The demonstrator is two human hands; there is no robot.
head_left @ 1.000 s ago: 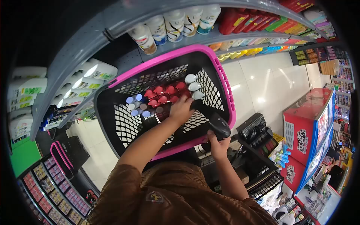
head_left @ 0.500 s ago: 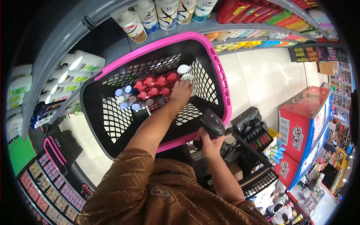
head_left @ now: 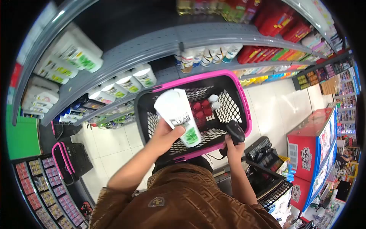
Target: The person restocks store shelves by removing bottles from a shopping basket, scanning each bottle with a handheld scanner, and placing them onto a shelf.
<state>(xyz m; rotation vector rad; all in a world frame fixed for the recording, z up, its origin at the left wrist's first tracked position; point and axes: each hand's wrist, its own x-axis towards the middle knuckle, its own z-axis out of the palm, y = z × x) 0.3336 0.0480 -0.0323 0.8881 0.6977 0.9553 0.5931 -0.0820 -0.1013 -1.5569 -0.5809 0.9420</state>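
Note:
My left hand (head_left: 166, 135) grips a white shampoo bottle (head_left: 178, 116) with green print, raised above a black shopping basket with a pink rim (head_left: 244, 100). My thumb lies across the label. In my right hand (head_left: 232, 148) is a black handheld barcode scanner (head_left: 235, 131), near the basket's right front corner. Inside the basket stand several red bottles (head_left: 202, 108) and two white-topped containers (head_left: 214, 101). The raised bottle hides the basket's left part.
Grey shelves (head_left: 164, 44) curve ahead, with white-and-green bottles (head_left: 127, 81) on the left and pump bottles (head_left: 206, 56) in the middle. Black baskets (head_left: 74, 162) sit on the floor at left. A red freezer (head_left: 310, 141) and a black cash drawer (head_left: 268, 152) are at right.
My left hand has come out of the basket and now holds up the white shampoo bottle. The view has shifted so the basket appears lower and further right. The scanner stays in my right hand.

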